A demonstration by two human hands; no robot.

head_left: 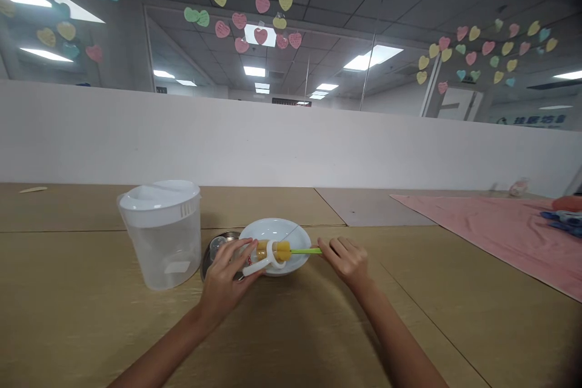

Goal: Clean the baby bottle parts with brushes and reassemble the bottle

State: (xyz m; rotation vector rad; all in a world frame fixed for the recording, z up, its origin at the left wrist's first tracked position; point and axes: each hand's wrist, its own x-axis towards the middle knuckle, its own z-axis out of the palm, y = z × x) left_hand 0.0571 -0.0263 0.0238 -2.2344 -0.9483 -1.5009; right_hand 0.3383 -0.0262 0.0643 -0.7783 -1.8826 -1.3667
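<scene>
My left hand grips a small clear jug, which has a white rim and handle and lies on its side. Pushed into its mouth is the yellow sponge head of a cleaning brush. My right hand is closed round the end of the brush's thin green handle. Both things are held over a white bowl. Behind my left hand, a round metal tray is partly hidden, with a small clear cup on it.
A tall translucent plastic bucket with a white lid stands left of the tray. On the right, a pink cloth covers part of the table, with blue fabric at its edge. Along the back runs a low white wall.
</scene>
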